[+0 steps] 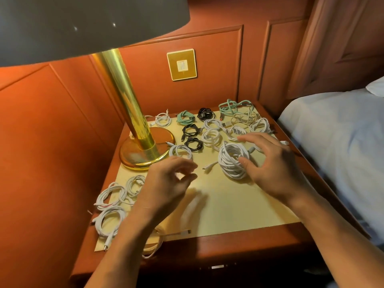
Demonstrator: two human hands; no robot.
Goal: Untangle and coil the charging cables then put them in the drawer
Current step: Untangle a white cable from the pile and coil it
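A thick white cable coil [231,161] lies on the yellow mat [218,206] of the nightstand. My right hand [270,165] hovers over its right side with fingers spread and relaxed, thumb tip touching the coil. My left hand [166,183] floats above the mat left of the coil, fingers loosely curled and holding nothing. Several coiled cables in white [212,138], black [190,130] and mint green [185,117] lie at the back. More white coils [110,194] sit at the mat's left edge. The drawer front [217,267] below shows only a small metal pull.
A brass lamp [137,125] with a dark shade stands at the back left of the nightstand. Red wall panels close in the left and back. A bed with white sheets [332,142] runs along the right. A pale cable [153,248] hangs over the front left edge.
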